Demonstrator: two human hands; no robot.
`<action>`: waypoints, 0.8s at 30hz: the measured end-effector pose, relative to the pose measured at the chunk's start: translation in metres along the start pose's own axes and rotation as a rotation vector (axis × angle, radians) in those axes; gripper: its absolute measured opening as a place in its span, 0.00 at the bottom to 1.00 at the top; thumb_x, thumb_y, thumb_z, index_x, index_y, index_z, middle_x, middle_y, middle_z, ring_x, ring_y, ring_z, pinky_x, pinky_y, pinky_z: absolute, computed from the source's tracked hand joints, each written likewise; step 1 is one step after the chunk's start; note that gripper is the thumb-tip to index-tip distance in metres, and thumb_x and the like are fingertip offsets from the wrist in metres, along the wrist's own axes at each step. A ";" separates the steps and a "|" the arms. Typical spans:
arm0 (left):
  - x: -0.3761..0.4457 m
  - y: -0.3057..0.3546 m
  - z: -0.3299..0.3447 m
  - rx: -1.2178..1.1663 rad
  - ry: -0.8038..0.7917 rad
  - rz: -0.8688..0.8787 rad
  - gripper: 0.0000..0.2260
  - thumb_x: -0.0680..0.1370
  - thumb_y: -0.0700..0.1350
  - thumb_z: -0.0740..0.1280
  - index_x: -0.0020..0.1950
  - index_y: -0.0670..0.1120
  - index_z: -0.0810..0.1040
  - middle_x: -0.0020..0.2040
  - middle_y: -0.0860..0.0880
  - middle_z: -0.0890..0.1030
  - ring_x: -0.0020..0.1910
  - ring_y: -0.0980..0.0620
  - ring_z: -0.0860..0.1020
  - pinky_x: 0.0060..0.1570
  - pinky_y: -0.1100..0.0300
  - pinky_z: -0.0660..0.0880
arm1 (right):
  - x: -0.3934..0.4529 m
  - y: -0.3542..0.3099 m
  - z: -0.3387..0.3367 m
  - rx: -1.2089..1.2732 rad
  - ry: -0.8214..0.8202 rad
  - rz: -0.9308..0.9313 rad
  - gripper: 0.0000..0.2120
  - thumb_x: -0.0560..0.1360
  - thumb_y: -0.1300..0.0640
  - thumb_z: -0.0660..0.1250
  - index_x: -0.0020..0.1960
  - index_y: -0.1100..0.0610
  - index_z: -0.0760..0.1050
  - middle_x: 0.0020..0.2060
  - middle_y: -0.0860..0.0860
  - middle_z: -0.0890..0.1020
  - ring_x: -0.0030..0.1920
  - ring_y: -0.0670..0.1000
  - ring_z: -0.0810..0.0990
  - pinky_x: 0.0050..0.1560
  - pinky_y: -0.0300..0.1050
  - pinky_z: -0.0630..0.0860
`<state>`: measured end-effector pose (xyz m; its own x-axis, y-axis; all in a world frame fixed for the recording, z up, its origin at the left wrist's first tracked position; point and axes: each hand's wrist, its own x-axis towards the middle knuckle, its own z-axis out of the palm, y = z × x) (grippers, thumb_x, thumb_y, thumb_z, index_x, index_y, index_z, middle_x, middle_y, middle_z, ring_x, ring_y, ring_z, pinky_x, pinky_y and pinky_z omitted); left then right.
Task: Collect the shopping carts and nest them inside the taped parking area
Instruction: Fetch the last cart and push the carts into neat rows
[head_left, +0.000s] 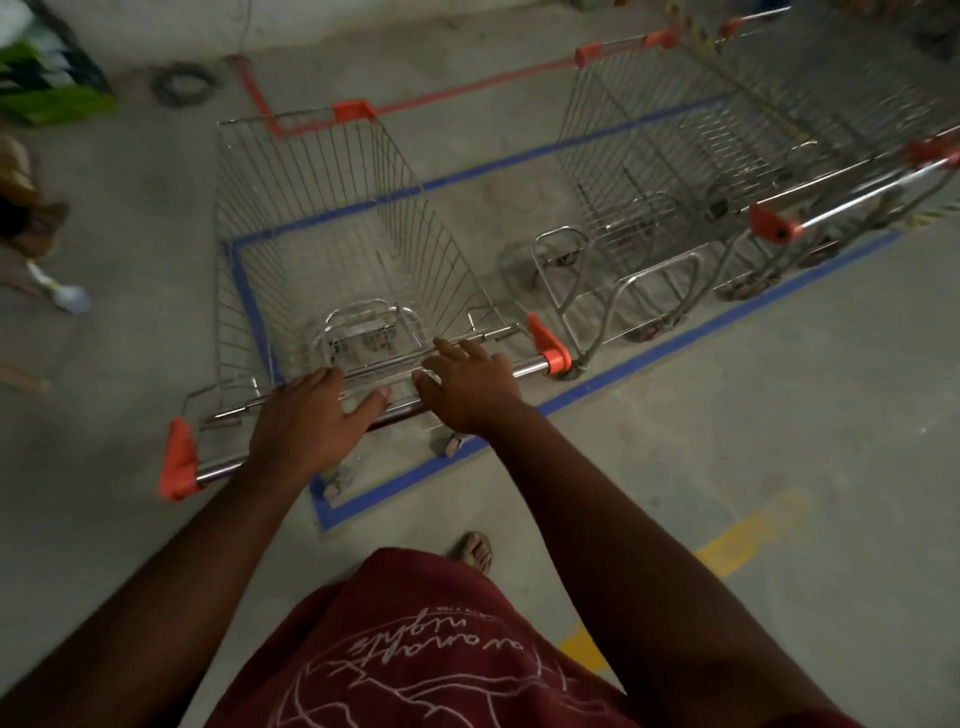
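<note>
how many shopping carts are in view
3: the near cart under both hands, a second cart to its right, and a third at the right edge. More may sit out of frame.

Both hands (306, 415) (467, 387) on cart handle (530, 368); nested carts (727, 156) inside blue tape (675, 353)

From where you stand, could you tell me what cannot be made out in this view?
- Head view: the nested carts at the right are cut off by the frame edge; their count is unclear.
- Green items at upper left: blurred, unidentifiable.
- Left hand covers the handle; its fingertips are hidden.
</note>
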<state>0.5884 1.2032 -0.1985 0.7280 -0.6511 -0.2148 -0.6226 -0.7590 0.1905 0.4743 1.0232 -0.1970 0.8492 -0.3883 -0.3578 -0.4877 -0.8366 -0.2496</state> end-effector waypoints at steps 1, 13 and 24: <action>0.006 0.007 -0.002 0.010 0.008 -0.003 0.38 0.76 0.74 0.51 0.71 0.46 0.74 0.69 0.44 0.78 0.66 0.41 0.76 0.64 0.46 0.72 | 0.005 0.007 -0.004 -0.004 -0.004 0.002 0.26 0.85 0.37 0.50 0.79 0.46 0.69 0.84 0.46 0.57 0.83 0.57 0.59 0.75 0.59 0.59; 0.092 0.084 -0.005 0.041 -0.013 -0.012 0.38 0.77 0.71 0.51 0.73 0.45 0.73 0.71 0.43 0.77 0.68 0.41 0.75 0.66 0.47 0.71 | 0.055 0.088 -0.047 0.001 0.099 0.060 0.22 0.83 0.39 0.56 0.72 0.43 0.76 0.82 0.44 0.64 0.78 0.58 0.69 0.73 0.54 0.61; 0.162 0.150 -0.003 0.025 -0.078 0.031 0.40 0.78 0.72 0.47 0.78 0.44 0.66 0.76 0.43 0.70 0.75 0.43 0.67 0.73 0.44 0.61 | 0.095 0.159 -0.085 0.062 0.141 0.124 0.28 0.73 0.35 0.52 0.64 0.40 0.82 0.79 0.42 0.68 0.77 0.54 0.69 0.73 0.56 0.59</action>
<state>0.6139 0.9839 -0.2021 0.6842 -0.6721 -0.2831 -0.6522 -0.7376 0.1747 0.4949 0.8207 -0.1946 0.7998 -0.5409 -0.2603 -0.5981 -0.7552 -0.2682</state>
